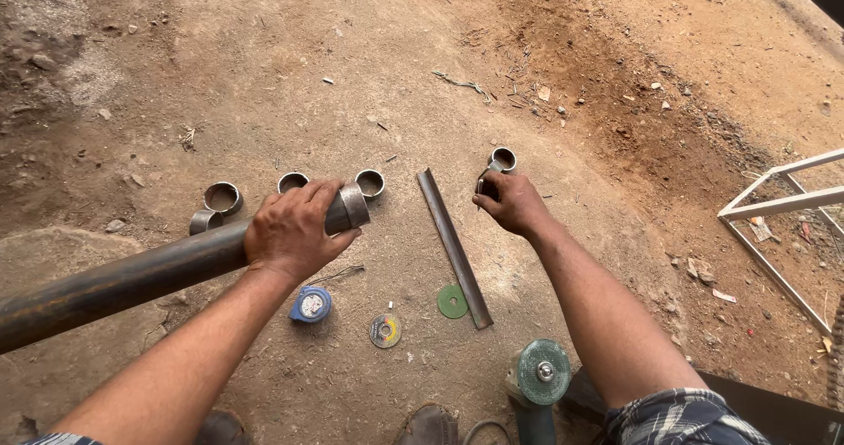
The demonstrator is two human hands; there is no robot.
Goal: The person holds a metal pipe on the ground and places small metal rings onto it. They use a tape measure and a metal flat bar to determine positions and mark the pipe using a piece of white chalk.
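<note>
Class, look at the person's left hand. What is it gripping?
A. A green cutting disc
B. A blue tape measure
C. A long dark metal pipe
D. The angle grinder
C: the left hand wraps around the long dark metal pipe near its cut end.

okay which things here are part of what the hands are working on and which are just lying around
In use: left hand gripping steel pipe; right hand at a cut pipe ring; other cut rings.

Lying about: angle iron, tape measure, green disc, angle grinder, white frame.
</note>
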